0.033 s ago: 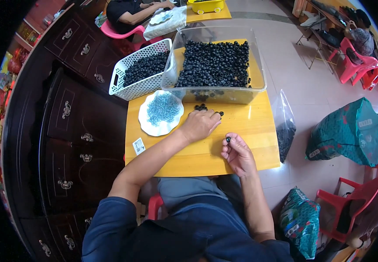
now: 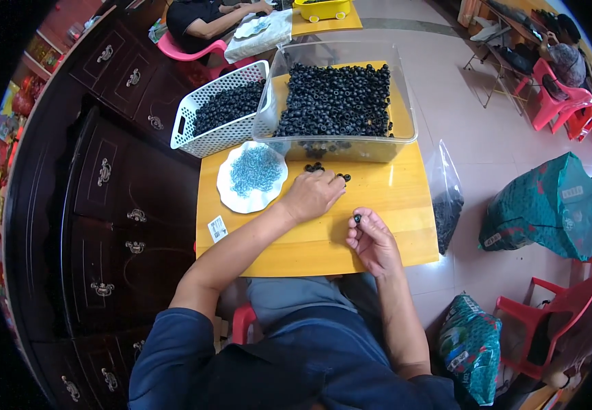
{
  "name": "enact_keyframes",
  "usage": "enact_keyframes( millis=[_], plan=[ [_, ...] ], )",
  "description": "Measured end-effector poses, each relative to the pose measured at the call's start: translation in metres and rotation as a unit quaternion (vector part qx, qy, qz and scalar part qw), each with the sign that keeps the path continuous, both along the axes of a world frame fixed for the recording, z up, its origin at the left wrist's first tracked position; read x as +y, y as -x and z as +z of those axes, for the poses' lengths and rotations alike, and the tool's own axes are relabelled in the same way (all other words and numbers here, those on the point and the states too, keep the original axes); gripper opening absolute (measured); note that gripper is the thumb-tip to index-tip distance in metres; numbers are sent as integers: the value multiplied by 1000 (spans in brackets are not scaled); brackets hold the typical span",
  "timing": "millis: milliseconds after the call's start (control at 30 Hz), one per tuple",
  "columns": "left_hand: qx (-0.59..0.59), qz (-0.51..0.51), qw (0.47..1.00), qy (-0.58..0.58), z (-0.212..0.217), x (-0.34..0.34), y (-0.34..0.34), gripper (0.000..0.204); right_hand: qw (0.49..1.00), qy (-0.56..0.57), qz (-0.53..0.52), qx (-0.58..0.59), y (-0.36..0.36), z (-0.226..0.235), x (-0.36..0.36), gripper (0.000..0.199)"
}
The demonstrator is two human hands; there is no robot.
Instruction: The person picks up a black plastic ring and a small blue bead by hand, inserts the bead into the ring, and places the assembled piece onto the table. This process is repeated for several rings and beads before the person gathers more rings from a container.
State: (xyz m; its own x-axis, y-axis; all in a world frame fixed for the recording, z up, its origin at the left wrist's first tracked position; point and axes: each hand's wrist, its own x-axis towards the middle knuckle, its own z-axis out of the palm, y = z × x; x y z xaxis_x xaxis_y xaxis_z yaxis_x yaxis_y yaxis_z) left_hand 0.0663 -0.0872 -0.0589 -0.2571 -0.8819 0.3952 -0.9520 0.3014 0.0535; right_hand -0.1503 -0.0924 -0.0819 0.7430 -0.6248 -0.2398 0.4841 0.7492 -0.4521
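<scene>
My right hand (image 2: pixel 374 240) is closed, with a small round black plastic piece (image 2: pixel 357 219) pinched between thumb and fingers just above the table's front part. The piece shows a pale greenish centre. My left hand (image 2: pixel 314 195) rests over the tabletop, back upward, its fingers bent together. Whatever its fingertips hold, if anything, is hidden. Loose black pieces (image 2: pixel 315 167) lie just beyond that hand, and more (image 2: pixel 345 178) sit by its fingertips. Left of it, a white scalloped plate (image 2: pixel 236 197) bears a heap of small clear bluish parts (image 2: pixel 255 171).
A clear plastic bin (image 2: pixel 405 126) of black pieces stands at the yellow table's (image 2: pixel 296 254) far side, beside a white perforated basket (image 2: pixel 203 142). A label (image 2: pixel 217 228) lies at left. Dark drawers (image 2: pixel 115 198) flank the left; bags (image 2: pixel 535 205) and red chairs stand right. Other people sit farther off.
</scene>
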Motion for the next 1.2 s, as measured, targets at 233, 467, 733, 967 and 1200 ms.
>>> enact_keyframes(
  millis=[233,467,733,967,1200],
  plan=[
    [4,2,1000,-15,7,3,-3,17,1000,7,-2,10,-2,2,1,18],
    [38,16,999,21,18,9,0,17,1000,7,-3,12,0,2,2,18],
    [99,36,994,-4,41,47,4,15,1000,-3,-3,-11,-1,-2,1,18],
    [93,-9,994,-52,52,75,35,9,1000,13,4,-8,-5,1,5,18],
    [100,-3,991,-86,55,74,45,10,1000,24,3,-11,-7,-1,8,19]
  ],
)
